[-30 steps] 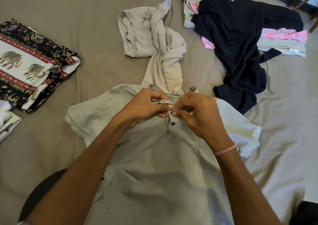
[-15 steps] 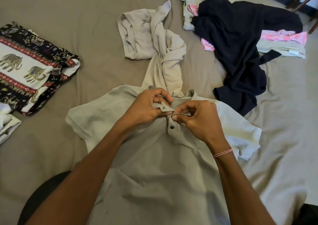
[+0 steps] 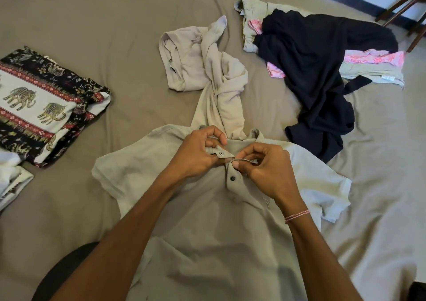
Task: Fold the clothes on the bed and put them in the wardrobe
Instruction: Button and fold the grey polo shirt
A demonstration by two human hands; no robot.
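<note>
Soft grey cotton, the polo shirt (image 3: 207,243) lay flat at the bed's (image 3: 69,208) near edge, light and limp, probably best taken by its shoulders. The left hand (image 3: 196,155) pinched one placket flap (image 3: 224,154), the right hand (image 3: 267,174) the other. Beyond lay unfolded clothes (image 3: 219,82).

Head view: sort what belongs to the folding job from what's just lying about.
Job: polo shirt, gripped at the collar by left hand and right hand; beige top, navy garment, pink cloth, folded elephant print.
Lying about: chair; dark object lower left.
</note>
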